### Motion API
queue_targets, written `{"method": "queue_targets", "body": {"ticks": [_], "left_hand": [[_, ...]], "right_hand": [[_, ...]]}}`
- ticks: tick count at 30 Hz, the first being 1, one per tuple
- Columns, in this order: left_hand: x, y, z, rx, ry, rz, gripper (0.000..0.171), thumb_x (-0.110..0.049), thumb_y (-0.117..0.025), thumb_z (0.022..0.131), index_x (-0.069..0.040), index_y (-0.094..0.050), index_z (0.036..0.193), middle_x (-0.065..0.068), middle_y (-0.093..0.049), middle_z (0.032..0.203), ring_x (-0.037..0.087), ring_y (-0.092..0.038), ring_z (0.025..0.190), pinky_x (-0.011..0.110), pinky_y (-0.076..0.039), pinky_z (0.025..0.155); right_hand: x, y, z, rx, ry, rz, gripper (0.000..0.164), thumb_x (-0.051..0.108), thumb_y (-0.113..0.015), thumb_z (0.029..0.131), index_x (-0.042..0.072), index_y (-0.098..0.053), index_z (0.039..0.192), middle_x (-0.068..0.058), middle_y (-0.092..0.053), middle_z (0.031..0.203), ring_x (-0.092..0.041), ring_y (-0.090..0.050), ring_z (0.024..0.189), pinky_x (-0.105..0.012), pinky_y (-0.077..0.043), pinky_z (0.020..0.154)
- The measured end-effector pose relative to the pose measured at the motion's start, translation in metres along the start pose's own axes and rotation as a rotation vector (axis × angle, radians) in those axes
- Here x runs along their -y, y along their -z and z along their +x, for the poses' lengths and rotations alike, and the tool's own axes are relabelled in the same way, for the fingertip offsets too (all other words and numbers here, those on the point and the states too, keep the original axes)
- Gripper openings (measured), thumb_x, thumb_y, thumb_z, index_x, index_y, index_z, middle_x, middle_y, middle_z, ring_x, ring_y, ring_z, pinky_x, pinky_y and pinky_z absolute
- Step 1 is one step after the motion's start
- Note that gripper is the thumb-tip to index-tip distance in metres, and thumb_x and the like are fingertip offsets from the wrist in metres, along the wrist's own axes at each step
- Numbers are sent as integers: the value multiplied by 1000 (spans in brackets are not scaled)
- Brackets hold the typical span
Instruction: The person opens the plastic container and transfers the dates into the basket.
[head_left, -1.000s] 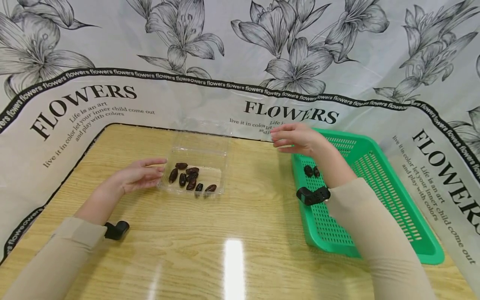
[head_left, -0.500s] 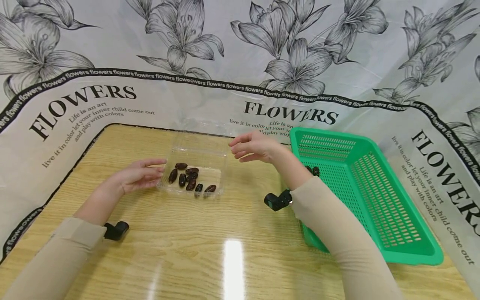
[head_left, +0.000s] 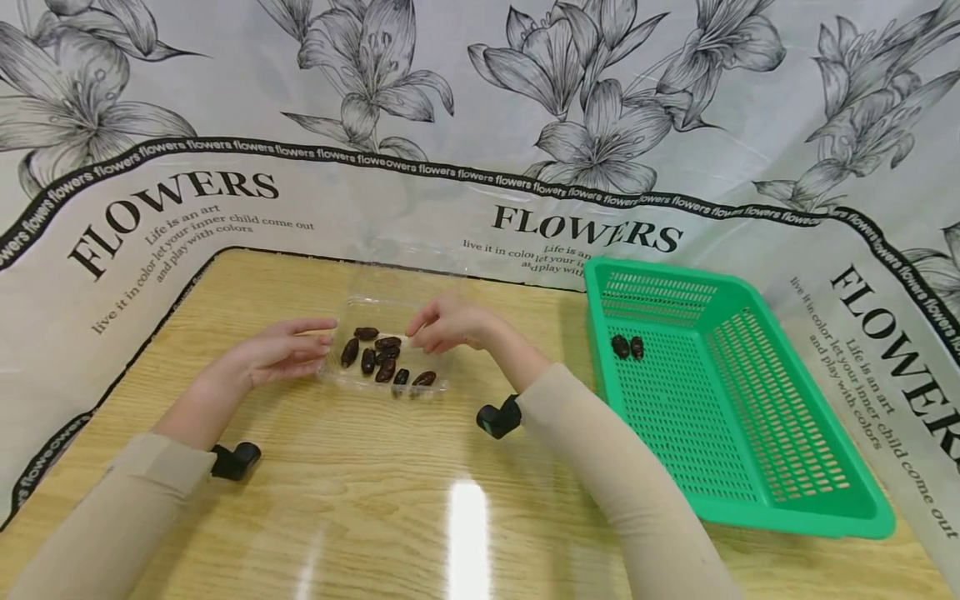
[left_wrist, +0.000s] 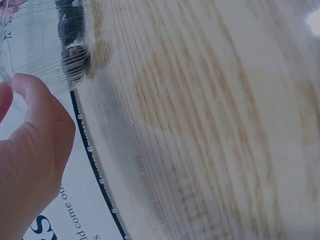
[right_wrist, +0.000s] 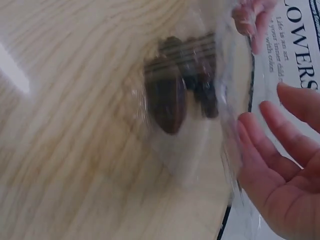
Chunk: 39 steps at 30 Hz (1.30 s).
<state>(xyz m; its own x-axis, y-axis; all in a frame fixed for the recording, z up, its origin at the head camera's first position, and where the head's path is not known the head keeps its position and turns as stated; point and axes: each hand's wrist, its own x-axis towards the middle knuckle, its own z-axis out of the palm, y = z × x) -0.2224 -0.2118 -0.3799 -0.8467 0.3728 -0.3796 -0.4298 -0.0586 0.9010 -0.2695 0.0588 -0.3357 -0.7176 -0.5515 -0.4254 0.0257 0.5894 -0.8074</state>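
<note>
A clear plastic box (head_left: 431, 340), its lid raised at the back, stands on the table with several dark brown dates (head_left: 367, 361) inside. My left hand (head_left: 285, 352) rests against the box's left side, fingers fairly straight. The left wrist view shows a fingertip of it at the clear wall. Over the right part of the box is my right hand (head_left: 452, 323), its fingers loosely bent near the dates. In the right wrist view the thumb and fingers of that right hand (right_wrist: 287, 165) are spread apart and hold nothing.
To the right stands a green plastic basket (head_left: 600, 367) with slotted walls; two dates (head_left: 628, 347) lie in its far left corner. A white flower-print cloth (head_left: 420, 200) rises behind the wooden table (head_left: 360, 483).
My right hand has moved left from beside the green basket to above the clear box. The two dates in the basket are now fully visible. My left hand stays at the box.
</note>
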Motion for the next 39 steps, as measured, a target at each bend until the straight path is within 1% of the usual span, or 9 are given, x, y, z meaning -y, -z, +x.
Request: {"method": "queue_targets", "body": {"ticks": [6, 8, 10, 12, 15, 21, 26, 31, 39], "left_hand": [[1, 1, 0, 3, -1, -14, 70, 4, -53, 91, 3, -12, 147, 3, -54, 104, 7, -59, 78, 18, -53, 72], [0, 0, -1, -1, -1, 1, 69, 3, -52, 91, 3, -12, 147, 2, -54, 104, 7, -59, 78, 18, -53, 72], [-1, 0, -1, -5, -2, 11, 68, 3, -51, 92, 3, -12, 147, 2, -54, 103, 7, -59, 78, 18, -53, 71], [-2, -1, -2, -5, -3, 15, 67, 3, -51, 91, 4, -13, 147, 1, -55, 102, 7, -59, 78, 18, -53, 71], [-2, -2, -2, -5, -3, 3, 67, 4, -51, 91, 4, -13, 146, 1, -56, 100, 7, -59, 78, 18, -53, 71], [-1, -3, -2, -11, 0, -32, 68, 5, -52, 91, 3, -14, 146, 1, -57, 97, 7, -60, 76, 18, -53, 70], [-1, -1, -2, -5, -4, -47, 67, 5, -53, 90, 3, -16, 146, 2, -57, 98, 8, -59, 77, 18, -53, 72], [0, 0, 0, -13, 0, -41, 68, 5, -53, 89, 3, -16, 146, 2, -56, 99, 7, -59, 77, 18, -53, 71], [2, 0, 1, -9, -4, -41, 65, 4, -52, 91, 3, -18, 146, 2, -57, 98, 8, -60, 76, 18, -54, 69]], "right_hand": [[2, -18, 11, 109, 3, -224, 15, -3, -61, 84, -5, -64, 99, -2, -57, 76, -9, -45, 57, -25, -47, 62], [3, -22, 13, 116, 16, -358, 1, -3, -64, 83, -3, -65, 84, 0, -50, 63, -9, -36, 51, -23, -39, 55], [6, -27, 14, 101, 26, -527, 8, 0, -67, 82, 2, -66, 75, 2, -47, 58, -9, -33, 50, -23, -34, 53], [8, -31, 15, 79, 22, -694, 11, 4, -70, 82, 6, -69, 71, 3, -52, 59, -9, -38, 52, -21, -38, 53], [10, -35, 16, 70, -15, -836, 4, 10, -71, 82, 8, -75, 83, 1, -66, 79, -9, -48, 61, -22, -44, 57], [11, -38, 15, 90, -42, -882, 8, 12, -70, 84, 7, -74, 88, -3, -69, 91, -10, -49, 64, -22, -40, 55], [10, -39, 16, 106, -11, -906, 11, 15, -69, 85, 7, -74, 82, 2, -64, 76, -7, -48, 60, -20, -43, 56], [8, -39, 17, 140, 11, -898, 17, 16, -67, 87, 8, -68, 72, 6, -48, 62, -8, -38, 55, -20, -36, 53], [7, -39, 16, 160, 19, -861, 11, 14, -66, 88, 7, -74, 83, 2, -58, 69, -9, -42, 54, -21, -40, 57]]}}
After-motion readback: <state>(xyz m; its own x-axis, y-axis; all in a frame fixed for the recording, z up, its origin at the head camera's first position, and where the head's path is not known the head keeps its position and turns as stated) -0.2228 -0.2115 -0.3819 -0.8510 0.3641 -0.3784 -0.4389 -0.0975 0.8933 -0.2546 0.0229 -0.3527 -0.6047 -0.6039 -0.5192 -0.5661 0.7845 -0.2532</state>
